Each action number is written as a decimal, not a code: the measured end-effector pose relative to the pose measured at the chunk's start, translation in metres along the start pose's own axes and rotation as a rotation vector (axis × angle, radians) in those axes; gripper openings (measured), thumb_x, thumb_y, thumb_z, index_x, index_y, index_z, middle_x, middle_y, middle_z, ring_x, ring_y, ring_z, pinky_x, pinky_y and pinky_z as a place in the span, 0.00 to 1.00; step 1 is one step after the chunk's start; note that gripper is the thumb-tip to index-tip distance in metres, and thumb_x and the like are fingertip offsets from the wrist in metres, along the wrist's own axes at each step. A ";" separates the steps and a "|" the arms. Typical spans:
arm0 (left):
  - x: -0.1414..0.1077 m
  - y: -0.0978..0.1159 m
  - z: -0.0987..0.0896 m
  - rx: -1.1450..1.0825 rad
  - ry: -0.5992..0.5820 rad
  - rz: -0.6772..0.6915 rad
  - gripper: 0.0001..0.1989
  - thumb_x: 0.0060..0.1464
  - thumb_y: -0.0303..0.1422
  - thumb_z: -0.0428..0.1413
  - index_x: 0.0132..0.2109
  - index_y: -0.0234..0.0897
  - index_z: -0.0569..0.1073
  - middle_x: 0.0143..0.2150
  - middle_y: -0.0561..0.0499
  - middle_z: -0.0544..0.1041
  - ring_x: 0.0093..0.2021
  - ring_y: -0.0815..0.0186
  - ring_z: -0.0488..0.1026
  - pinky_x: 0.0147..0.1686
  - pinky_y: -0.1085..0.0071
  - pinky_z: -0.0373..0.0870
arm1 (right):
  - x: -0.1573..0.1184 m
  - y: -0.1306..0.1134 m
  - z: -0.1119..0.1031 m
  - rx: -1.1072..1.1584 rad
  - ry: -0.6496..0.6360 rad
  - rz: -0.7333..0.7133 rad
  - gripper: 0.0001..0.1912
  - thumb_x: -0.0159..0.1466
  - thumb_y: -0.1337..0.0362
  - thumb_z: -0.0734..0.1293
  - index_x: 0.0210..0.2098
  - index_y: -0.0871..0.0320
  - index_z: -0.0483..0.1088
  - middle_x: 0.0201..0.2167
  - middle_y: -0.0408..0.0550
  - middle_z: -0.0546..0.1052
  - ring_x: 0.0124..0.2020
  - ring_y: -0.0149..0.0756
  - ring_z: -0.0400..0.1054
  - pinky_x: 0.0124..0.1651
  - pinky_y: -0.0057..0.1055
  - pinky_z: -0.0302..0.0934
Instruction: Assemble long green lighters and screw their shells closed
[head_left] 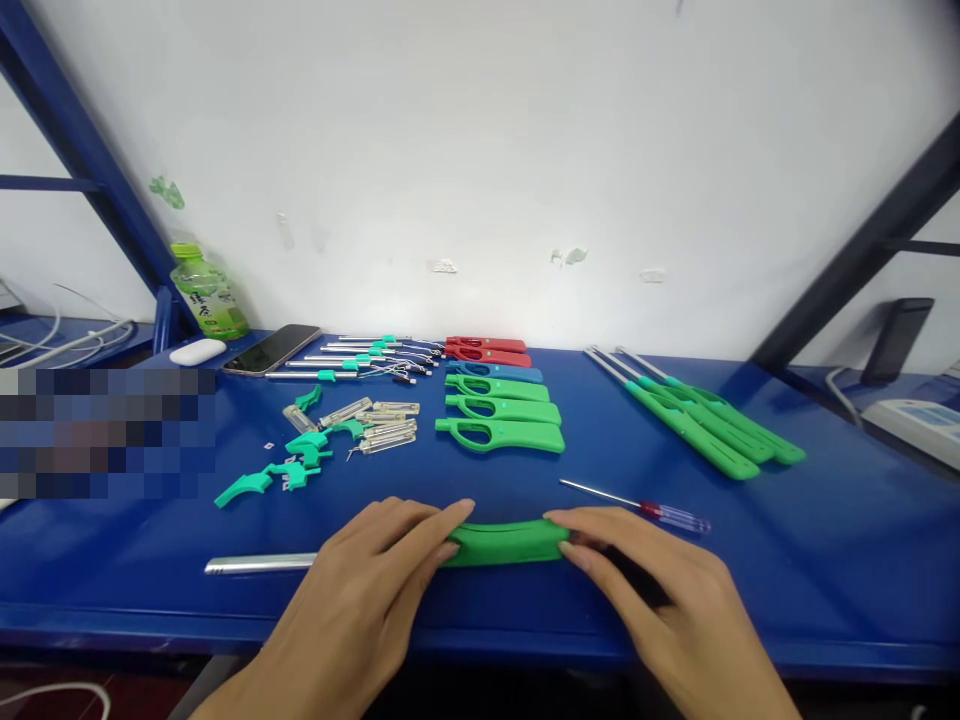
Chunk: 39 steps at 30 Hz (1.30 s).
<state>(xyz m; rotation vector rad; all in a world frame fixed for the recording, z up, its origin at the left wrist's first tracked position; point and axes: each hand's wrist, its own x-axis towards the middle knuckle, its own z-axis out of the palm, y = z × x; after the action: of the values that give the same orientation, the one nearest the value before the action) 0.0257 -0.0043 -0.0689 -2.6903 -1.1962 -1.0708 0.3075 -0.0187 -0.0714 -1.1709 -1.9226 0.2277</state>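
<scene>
Both hands grip a green lighter (510,543) near the table's front edge. My left hand (375,580) is closed round its left part, and a silver metal tube (262,564) sticks out to the left from under that hand. The thumb and fingers of my right hand (652,580) pinch the right end of the handle. A seam runs along the handle's upper side. Beyond the hands lie green handle shells (517,436), a blue one (499,372) and red ones (491,356). A screwdriver (671,515) rests just past my right hand.
Teal triggers (300,472), clear fuel tanks (388,435) and metal tubes with wires (330,363) lie left of centre. Several long green lighters (697,425) lie at right. A phone (274,350), white case (197,351) and green bottle (210,295) stand or lie back left on the blue table (480,640).
</scene>
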 end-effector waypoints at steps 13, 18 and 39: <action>0.002 0.005 0.002 0.238 -0.107 -0.003 0.21 0.75 0.35 0.50 0.70 0.38 0.70 0.56 0.40 0.78 0.52 0.50 0.77 0.50 0.44 0.81 | -0.003 0.004 -0.003 -0.133 0.038 -0.007 0.13 0.75 0.60 0.68 0.56 0.44 0.80 0.52 0.41 0.86 0.51 0.39 0.83 0.57 0.33 0.77; 0.013 -0.013 -0.020 0.272 0.079 -0.009 0.14 0.74 0.33 0.52 0.60 0.38 0.77 0.50 0.44 0.81 0.49 0.53 0.75 0.50 0.52 0.75 | -0.013 0.043 -0.032 -0.395 0.233 0.065 0.16 0.74 0.46 0.66 0.51 0.45 0.80 0.50 0.46 0.85 0.50 0.50 0.80 0.57 0.49 0.72; 0.022 -0.097 -0.038 0.478 -0.114 -0.286 0.16 0.68 0.35 0.48 0.34 0.41 0.77 0.35 0.42 0.77 0.39 0.48 0.73 0.38 0.55 0.71 | -0.026 0.075 -0.050 -0.421 0.246 0.341 0.33 0.65 0.26 0.62 0.44 0.42 0.84 0.43 0.42 0.88 0.44 0.56 0.84 0.46 0.49 0.76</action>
<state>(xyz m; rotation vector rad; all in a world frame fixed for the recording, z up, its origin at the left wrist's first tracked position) -0.0495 0.0684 -0.0515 -2.2823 -1.6447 -0.5504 0.3979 -0.0117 -0.0951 -1.7208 -1.5873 -0.1475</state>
